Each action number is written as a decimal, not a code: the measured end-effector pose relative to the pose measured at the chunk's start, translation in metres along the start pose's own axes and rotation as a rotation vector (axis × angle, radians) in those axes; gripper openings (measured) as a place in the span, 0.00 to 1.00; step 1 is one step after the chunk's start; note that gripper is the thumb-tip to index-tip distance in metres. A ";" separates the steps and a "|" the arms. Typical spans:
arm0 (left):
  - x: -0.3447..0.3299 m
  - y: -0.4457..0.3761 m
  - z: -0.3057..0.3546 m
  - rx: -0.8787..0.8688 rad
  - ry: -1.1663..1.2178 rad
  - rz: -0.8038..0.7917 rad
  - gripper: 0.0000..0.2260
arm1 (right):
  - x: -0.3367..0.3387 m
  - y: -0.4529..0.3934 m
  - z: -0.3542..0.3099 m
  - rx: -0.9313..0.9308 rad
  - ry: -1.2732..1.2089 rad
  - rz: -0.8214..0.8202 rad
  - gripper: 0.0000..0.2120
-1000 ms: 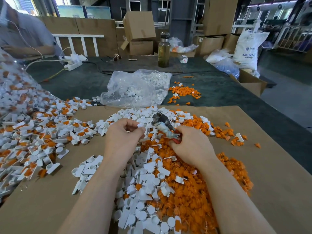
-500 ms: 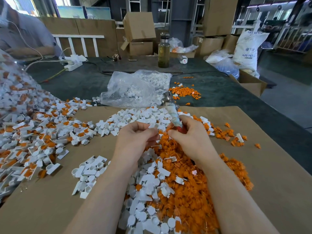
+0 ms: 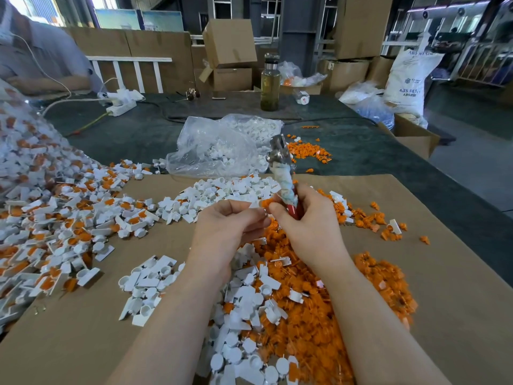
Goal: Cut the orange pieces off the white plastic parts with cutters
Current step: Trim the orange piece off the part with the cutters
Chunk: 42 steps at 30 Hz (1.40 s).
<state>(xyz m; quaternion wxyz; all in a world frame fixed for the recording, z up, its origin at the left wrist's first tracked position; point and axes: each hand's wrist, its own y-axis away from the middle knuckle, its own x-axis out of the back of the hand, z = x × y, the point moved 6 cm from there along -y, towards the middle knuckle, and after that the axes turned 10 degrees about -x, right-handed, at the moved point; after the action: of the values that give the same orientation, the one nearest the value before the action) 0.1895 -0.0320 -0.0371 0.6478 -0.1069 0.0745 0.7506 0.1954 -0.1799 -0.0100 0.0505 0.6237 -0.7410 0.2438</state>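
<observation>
**Trimming Orange From White, One Part at a Time**

Cardboard boxes and resin sacks crowd the workshop behind a dark tabletop (image 3: 361,151), where a brown cardboard sheet (image 3: 458,273) carries the work. Untrimmed white plastic parts (image 3: 55,218) with their orange pieces attached spill in from the left; a heap of cut orange pieces (image 3: 305,329) and cleaned white parts (image 3: 244,301) lies between the person's forearms.

Above that heap, the left hand (image 3: 230,226) pinches a small white part at its fingertips, its orange piece (image 3: 267,202) poking out toward the other hand. The right hand (image 3: 308,220) is wrapped around the cutters (image 3: 283,173) by their taped, red-tipped handles, the metal head pointing up and away from the part. From where I stand I cannot tell whether the blades are apart.

To do this well, I'd say the cutters need tipping down so the blades meet the joint flush against the white plastic, with the left fingertips kept back from the bite. Working over the heap lets the offcut drop where it belongs.
</observation>
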 end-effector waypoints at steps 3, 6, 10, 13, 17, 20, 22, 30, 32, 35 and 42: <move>-0.001 0.000 0.002 -0.027 -0.005 0.003 0.07 | 0.000 0.001 0.001 -0.002 0.092 0.057 0.05; -0.001 0.001 0.006 -0.070 -0.026 0.016 0.07 | 0.000 0.003 -0.002 0.015 0.166 0.104 0.07; -0.003 0.004 0.011 -0.122 -0.053 0.052 0.03 | 0.000 0.005 -0.005 0.039 0.203 0.140 0.09; -0.003 0.005 0.014 -0.177 -0.117 0.080 0.05 | 0.000 0.006 -0.005 0.029 0.184 0.145 0.08; -0.001 0.005 0.017 -0.231 -0.209 0.098 0.06 | 0.000 0.006 -0.005 0.024 0.133 0.143 0.08; -0.001 0.006 0.019 -0.249 -0.227 0.109 0.05 | -0.001 0.006 -0.005 0.016 0.099 0.137 0.08; -0.001 0.007 0.021 -0.264 -0.257 0.118 0.05 | -0.001 0.006 -0.004 0.011 0.093 0.140 0.07; -0.001 0.009 0.025 -0.279 -0.370 0.135 0.06 | -0.001 0.008 -0.008 0.063 0.133 0.157 0.08; -0.002 0.008 0.026 -0.282 -0.364 0.133 0.06 | -0.001 0.007 -0.007 0.041 0.121 0.146 0.08; -0.002 0.008 0.026 -0.293 -0.391 0.136 0.07 | -0.002 0.004 -0.005 0.020 0.128 0.116 0.06; -0.001 0.005 0.023 -0.304 -0.447 0.143 0.06 | -0.005 0.003 -0.006 0.018 0.189 0.010 0.04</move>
<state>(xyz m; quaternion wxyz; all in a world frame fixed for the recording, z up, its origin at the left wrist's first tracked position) 0.1830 -0.0279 -0.0146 0.5702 -0.0290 -0.1762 0.8019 0.1925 -0.1730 -0.0077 0.1132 0.5946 -0.7338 0.3086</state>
